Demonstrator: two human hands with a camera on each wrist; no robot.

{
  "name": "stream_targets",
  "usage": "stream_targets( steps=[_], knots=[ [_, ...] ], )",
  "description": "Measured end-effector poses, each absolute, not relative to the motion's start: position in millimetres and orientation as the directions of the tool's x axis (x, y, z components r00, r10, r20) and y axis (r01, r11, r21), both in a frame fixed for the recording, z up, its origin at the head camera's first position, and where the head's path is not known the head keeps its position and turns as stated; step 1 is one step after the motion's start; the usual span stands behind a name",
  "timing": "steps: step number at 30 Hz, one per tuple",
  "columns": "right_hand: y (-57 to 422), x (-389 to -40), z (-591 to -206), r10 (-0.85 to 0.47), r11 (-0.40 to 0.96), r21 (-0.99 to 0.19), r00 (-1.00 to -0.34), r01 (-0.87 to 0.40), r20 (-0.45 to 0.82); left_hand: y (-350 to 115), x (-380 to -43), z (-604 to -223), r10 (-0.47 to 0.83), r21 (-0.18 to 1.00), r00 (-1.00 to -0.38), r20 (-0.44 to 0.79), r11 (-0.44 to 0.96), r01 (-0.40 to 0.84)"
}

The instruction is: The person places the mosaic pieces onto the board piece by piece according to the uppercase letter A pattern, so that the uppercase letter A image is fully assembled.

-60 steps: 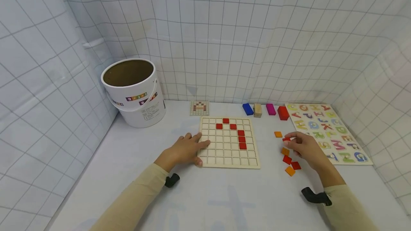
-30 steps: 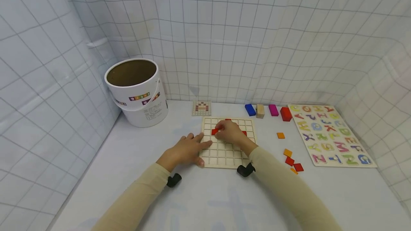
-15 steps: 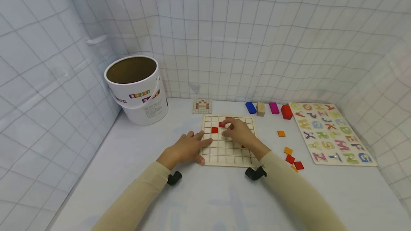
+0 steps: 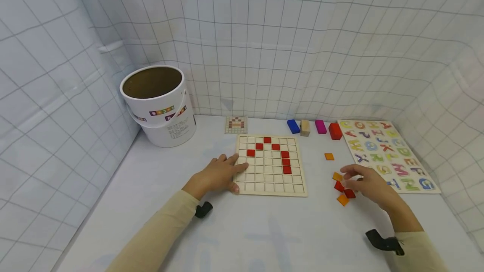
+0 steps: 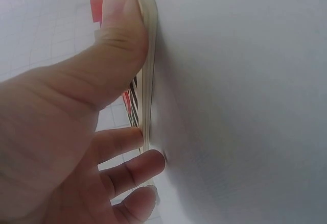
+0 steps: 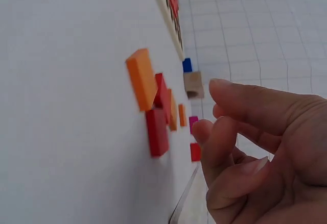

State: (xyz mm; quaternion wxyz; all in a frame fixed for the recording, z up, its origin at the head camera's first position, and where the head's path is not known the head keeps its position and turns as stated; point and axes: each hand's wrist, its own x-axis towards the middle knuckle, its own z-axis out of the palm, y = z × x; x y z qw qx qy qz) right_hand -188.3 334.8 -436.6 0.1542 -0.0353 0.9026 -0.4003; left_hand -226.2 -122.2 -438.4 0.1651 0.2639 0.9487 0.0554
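Grid board (image 4: 270,186) flat on the white table (image 4: 242,230), in front of the person. Seven red tiles (image 4: 285,162) sit in its squares: one in the far row, one stepping down on each side in the next row, one more step on the left, and a column of three on the right.

Left hand (image 4: 218,174) at the board's left edge, fingers spread, touching the rim and pinching nothing; thumb laid over the edge in its wrist view.

Right hand (image 4: 368,183) above a loose cluster — two red loose tiles (image 4: 349,193) and two orange tiles (image 4: 343,199), close together right of the board. Fingers bent, thumb and fingertips apart, nothing held. A lone orange tile (image 4: 329,156) lies farther back.

Beyond the board, a small pattern card (image 4: 236,124); to its right a blue block (image 4: 293,126), plain wood block (image 4: 304,128), magenta block (image 4: 320,126) and red block (image 4: 335,131) in a row. Far right, an alphabet board (image 4: 389,156), partly behind the right hand. Back left — a white bucket (image 4: 166,116), upright, handle down, near the gridded cloth (image 4: 264,53).
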Motion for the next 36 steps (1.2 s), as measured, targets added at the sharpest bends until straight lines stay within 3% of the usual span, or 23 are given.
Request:
stream_targets(
  steps=[7,20,27,36],
  knots=[
    [359,-164,-447,-0.199,0.737,-0.675,-0.943,0.035,-0.266,-121,-226,-439,0.509,0.193,-0.809,-0.295,0.861,0.471],
    [357,-163,-455,-0.159,0.803,-0.595,-0.962,0.005,-0.221,-121,-226,-438,0.516,0.21,-0.803,-0.299,0.856,0.472],
    [362,-164,-453,-0.124,0.754,-0.652,-0.957,0.081,-0.262,-121,-226,-436,0.511,0.219,-0.803,-0.306,0.859,0.463],
    [357,-180,-450,-0.145,0.536,-0.84,-0.972,0.082,-0.187,-122,-225,-434,0.513,0.205,-0.801,-0.308,0.858,0.471]
  ],
)
